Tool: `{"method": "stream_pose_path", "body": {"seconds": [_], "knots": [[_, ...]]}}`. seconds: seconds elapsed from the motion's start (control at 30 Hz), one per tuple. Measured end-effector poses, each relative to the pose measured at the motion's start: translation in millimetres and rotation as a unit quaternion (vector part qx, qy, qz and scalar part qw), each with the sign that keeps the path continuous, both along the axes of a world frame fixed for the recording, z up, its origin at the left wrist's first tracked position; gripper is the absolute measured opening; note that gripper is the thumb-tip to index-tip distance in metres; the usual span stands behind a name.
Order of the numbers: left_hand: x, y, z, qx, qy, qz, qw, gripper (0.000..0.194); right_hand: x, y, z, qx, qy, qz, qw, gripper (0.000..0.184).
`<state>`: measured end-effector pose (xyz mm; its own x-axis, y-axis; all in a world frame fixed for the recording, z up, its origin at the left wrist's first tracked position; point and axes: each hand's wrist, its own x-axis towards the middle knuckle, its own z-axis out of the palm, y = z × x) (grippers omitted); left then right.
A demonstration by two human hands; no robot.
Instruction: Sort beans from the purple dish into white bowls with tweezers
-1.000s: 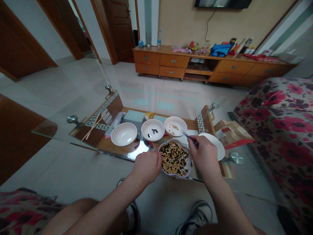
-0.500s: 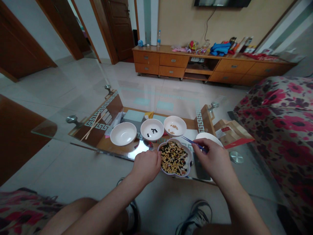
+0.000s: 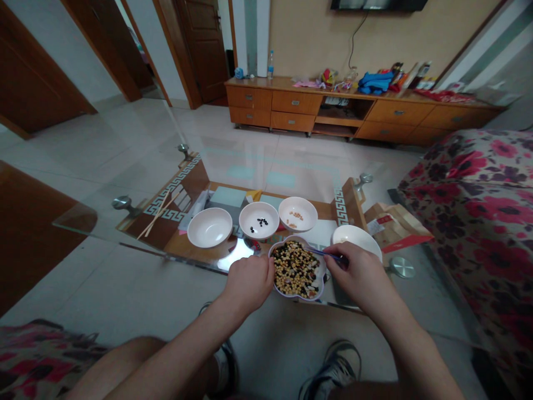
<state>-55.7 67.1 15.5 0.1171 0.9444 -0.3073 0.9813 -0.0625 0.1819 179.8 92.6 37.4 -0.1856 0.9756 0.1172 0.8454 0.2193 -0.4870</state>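
A lobed, white-and-lilac dish [image 3: 298,298] holds a heap of mixed beans [image 3: 293,269], yellow and black. My left hand [image 3: 250,283] is closed against the dish's left rim, its fingers partly hidden. My right hand [image 3: 356,272] is shut on thin blue chopsticks [image 3: 321,253], whose tips reach over the dish's upper right side. Beyond the dish stand several white bowls: one bare [image 3: 209,228], one with a few black beans [image 3: 250,222], and one with a few pale beans [image 3: 308,208]. A white plate [image 3: 358,236] lies behind my right hand.
All this sits on a glass-topped table [image 3: 83,219] with metal fittings. Wooden chopsticks [image 3: 156,222] lie at its left, seen through the glass. A brown paper bag [image 3: 395,228] and a floral sofa [image 3: 470,194] are on the right. A wooden cabinet [image 3: 291,105] stands far ahead.
The chopstick tips have swung down from beyond the dish's upper rim to above its upper right side. My right hand has turned with them. My left hand stays at the rim.
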Motion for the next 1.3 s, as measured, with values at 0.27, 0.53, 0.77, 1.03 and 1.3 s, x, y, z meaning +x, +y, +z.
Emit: {"method": "stream_pose_path", "body": {"seconds": [0.27,0.53,0.77,1.03,1.3], "knots": [[-1,1,-1.8,0.006,0.002,-0.007,1.0,0.054,-8,-6,-6.0,-0.078,-0.006,0.076,0.994,0.02],[-1,0,-2.3,0.01,0.003,-0.006,1.0,0.054,-14,-8,-9.7,-0.102,-0.015,0.073,0.992,0.018],[-2,1,-3.1,0.011,0.001,-0.008,1.0,0.056,-16,-6,-12.6,-0.096,-0.027,0.073,0.992,0.018],[-1,1,-2.4,0.008,0.0,-0.008,1.0,0.056,-19,-6,-14.4,-0.099,-0.022,0.081,0.992,0.018],[0,1,-1.1,-0.001,-0.002,-0.001,1.0,0.056,-17,-7,-11.4,-0.08,-0.022,0.091,0.992,0.021]]}}
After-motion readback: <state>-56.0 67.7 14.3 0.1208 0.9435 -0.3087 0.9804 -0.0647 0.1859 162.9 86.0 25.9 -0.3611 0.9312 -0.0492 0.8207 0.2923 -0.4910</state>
